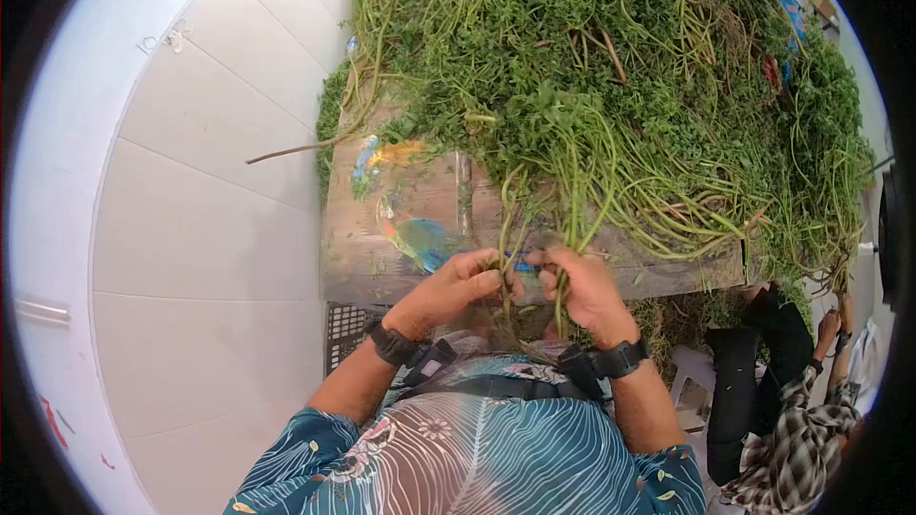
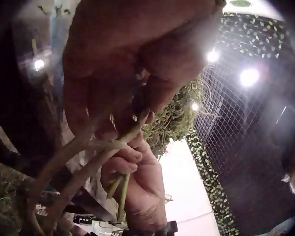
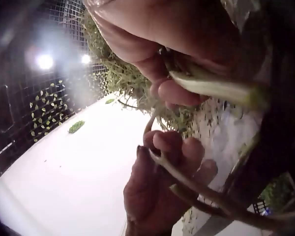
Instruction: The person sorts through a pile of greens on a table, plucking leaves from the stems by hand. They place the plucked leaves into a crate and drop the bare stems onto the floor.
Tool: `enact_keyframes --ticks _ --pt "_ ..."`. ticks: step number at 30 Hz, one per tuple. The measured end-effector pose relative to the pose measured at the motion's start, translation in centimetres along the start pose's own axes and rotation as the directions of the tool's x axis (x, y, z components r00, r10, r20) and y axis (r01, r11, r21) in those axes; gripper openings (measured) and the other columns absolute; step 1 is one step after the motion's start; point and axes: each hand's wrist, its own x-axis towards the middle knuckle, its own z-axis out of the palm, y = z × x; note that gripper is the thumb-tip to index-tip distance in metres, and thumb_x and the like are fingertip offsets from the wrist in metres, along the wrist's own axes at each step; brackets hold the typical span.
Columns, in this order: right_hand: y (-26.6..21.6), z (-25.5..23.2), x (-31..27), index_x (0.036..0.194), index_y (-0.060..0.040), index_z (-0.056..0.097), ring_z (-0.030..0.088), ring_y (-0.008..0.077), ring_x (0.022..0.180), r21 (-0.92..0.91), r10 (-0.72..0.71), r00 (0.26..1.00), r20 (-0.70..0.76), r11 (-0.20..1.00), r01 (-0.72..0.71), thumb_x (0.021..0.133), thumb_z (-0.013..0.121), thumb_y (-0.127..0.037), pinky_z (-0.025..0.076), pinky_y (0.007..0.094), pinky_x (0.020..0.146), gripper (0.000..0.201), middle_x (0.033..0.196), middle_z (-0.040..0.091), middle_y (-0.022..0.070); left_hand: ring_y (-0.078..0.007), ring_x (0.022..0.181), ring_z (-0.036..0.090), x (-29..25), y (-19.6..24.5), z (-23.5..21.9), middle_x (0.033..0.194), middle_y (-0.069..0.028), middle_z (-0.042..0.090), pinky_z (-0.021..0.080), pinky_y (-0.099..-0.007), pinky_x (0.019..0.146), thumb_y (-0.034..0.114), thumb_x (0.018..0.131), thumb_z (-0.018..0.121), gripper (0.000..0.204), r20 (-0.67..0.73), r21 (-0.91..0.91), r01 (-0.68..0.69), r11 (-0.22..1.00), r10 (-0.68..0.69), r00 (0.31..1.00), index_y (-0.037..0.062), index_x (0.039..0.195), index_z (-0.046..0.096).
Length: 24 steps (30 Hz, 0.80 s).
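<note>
In the head view my left hand [image 1: 447, 290] pinches a few long brownish-green plant stems [image 1: 507, 219] near the table's front edge. Their lower ends hang below the fingers, and the left wrist view shows the stems [image 2: 83, 169] forking out from the fingertips. Beside it, my right hand [image 1: 593, 298] grips a bunch of thicker green stems [image 1: 574, 195] whose leafy tops lie on the pile. A pale cut-looking stem end [image 3: 221, 91] sticks out from the right hand in the right wrist view. The two hands face each other, a small gap apart.
A large heap of leafy green plants [image 1: 611, 48] covers most of the table [image 1: 363, 267], which has a printed parrot picture [image 1: 420, 238]. A black crate [image 1: 345, 324] stands under the left front edge. Another person [image 1: 792, 439] sits at the lower right, near a white stool [image 1: 689, 372].
</note>
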Motion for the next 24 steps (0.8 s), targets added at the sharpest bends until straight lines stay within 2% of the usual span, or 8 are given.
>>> enact_keyframes --ticks 3,5,8,12,14,18,21,24 --pt "0.0 0.8 0.4 0.095 -0.0024 0.056 0.060 0.0157 0.066 0.034 0.061 0.984 0.168 0.997 -0.067 0.086 0.056 -0.017 0.046 0.0275 0.052 0.017 0.080 0.064 0.0099 -0.0132 0.081 0.056 0.5 0.8 1.1 0.092 -0.0047 0.060 0.044 -0.0273 0.076 0.033 0.089 0.053 0.036 0.115 -0.049 -0.012 0.999 0.018 0.993 0.0017 0.107 0.053" --pt "-0.9 1.5 0.1 0.095 -0.0032 0.055 0.061 0.0174 0.068 0.052 0.059 0.978 0.200 0.996 -0.071 0.086 0.057 -0.018 0.047 0.0287 0.054 0.018 0.078 0.063 0.0093 -0.0135 0.081 0.056 0.2 0.7 1.1 0.093 -0.0054 0.060 0.044 -0.0268 0.075 0.032 0.089 0.053 0.035 0.072 -0.047 0.019 0.999 -0.015 0.997 0.0012 0.106 0.053" --pt "-0.4 1.7 1.3 0.094 -0.0027 0.054 0.062 0.0214 0.072 0.152 -0.033 0.995 -0.099 0.987 0.048 0.087 0.056 -0.019 0.050 0.0337 0.062 0.018 0.077 0.062 0.0102 -0.0143 0.082 0.058 -0.2 -0.2 0.1 0.096 -0.0071 0.061 0.045 -0.0269 0.076 0.028 0.089 0.054 0.032 0.070 -0.059 0.055 0.997 -0.050 0.996 0.0005 0.104 0.053" --pt "-0.9 1.5 0.9 0.092 -0.0017 0.054 0.059 0.0201 0.071 0.255 -0.043 0.993 -0.113 0.964 0.071 0.090 0.054 -0.022 0.049 0.0346 0.061 0.020 0.080 0.061 0.0089 -0.0161 0.087 0.060 -1.0 -0.1 0.7 0.098 -0.0093 0.061 0.047 -0.0284 0.080 0.021 0.087 0.055 0.025 0.033 -0.227 0.157 0.961 -0.153 0.988 0.0000 0.101 0.053" --pt "-1.2 2.2 0.5 0.090 -0.0014 0.053 0.058 0.0202 0.069 0.277 -0.037 0.990 -0.138 0.958 0.075 0.091 0.053 -0.024 0.049 0.0362 0.062 0.023 0.077 0.058 0.0070 -0.0167 0.089 0.060 -0.9 0.1 0.9 0.098 -0.0095 0.061 0.048 -0.0297 0.081 0.017 0.086 0.055 0.023 0.053 -0.211 0.143 0.967 -0.134 0.990 -0.0002 0.101 0.052" --pt "-0.7 1.5 1.2 0.091 -0.0036 0.051 0.050 0.0167 0.060 0.396 -0.072 0.996 -0.054 0.914 0.088 0.092 0.050 -0.025 0.046 0.0345 0.059 0.021 0.068 0.049 0.0024 -0.0165 0.088 0.060 -0.9 -0.5 0.7 0.097 -0.0091 0.061 0.048 -0.0303 0.079 0.014 0.086 0.054 0.021 0.091 -0.184 0.156 0.971 -0.141 0.986 -0.0007 0.101 0.052" --pt "-0.8 1.6 0.8 0.090 -0.0068 0.051 0.043 0.0127 0.055 0.425 -0.099 0.995 -0.015 0.900 0.096 0.092 0.050 -0.023 0.040 0.0291 0.052 0.017 0.066 0.046 0.0007 -0.0148 0.081 0.060 -0.5 -0.6 1.0 0.088 -0.0062 0.060 0.048 -0.0292 0.074 0.013 0.087 0.051 0.017 0.007 -0.065 0.079 0.995 -0.079 0.997 -0.0005 0.097 0.052" --pt "-0.9 2.0 -0.4 0.090 -0.0088 0.052 0.040 0.0099 0.052 0.353 -0.123 0.991 0.045 0.930 0.099 0.090 0.055 -0.020 0.033 0.0241 0.046 0.011 0.067 0.048 0.0006 -0.0121 0.070 0.057 0.0 -0.9 1.4 0.077 -0.0029 0.057 0.047 -0.0255 0.065 0.012 0.088 0.049 0.013 -0.077 -0.059 0.071 0.996 -0.075 0.994 0.0006 0.093 0.050"
